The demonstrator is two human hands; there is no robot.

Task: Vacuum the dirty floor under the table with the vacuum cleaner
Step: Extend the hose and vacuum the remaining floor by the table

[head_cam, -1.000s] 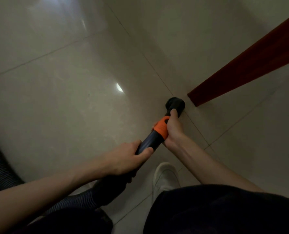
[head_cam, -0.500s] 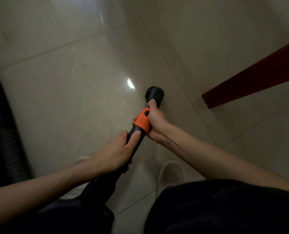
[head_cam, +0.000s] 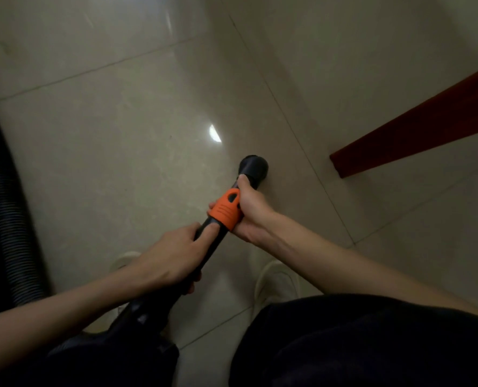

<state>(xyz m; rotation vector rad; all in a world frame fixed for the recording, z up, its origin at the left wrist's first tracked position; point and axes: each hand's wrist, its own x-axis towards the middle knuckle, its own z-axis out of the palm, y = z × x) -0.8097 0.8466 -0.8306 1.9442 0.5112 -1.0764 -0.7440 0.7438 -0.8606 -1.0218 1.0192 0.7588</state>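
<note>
- My left hand (head_cam: pixel 173 258) grips the vacuum wand (head_cam: pixel 212 244); my right hand (head_cam: pixel 250 208) wraps its orange collar (head_cam: pixel 226 209).
- The nozzle (head_cam: pixel 254 167) has swung left, away from the red table leg (head_cam: pixel 416 129), since a second ago: a fresh strip of tiled floor (head_cam: pixel 106 152) gets swept.
- No readable brand or writing.

The floor (head_cam: pixel 98 169) under me is of big polished tiles, smooth and glossy, with a bright spot of light reflected on it. The tube (head_cam: pixel 212 244) I hold looks like hard black plastic, smooth and a little shiny. Its collar (head_cam: pixel 226 212) is orange plastic, matt, with small ribs. The hose (head_cam: pixel 5 208) on my left is black and ribbed all along. The table leg (head_cam: pixel 416 129) seems to be dark red wood, smooth. My trousers (head_cam: pixel 358 344) are dark matt cloth.
</note>
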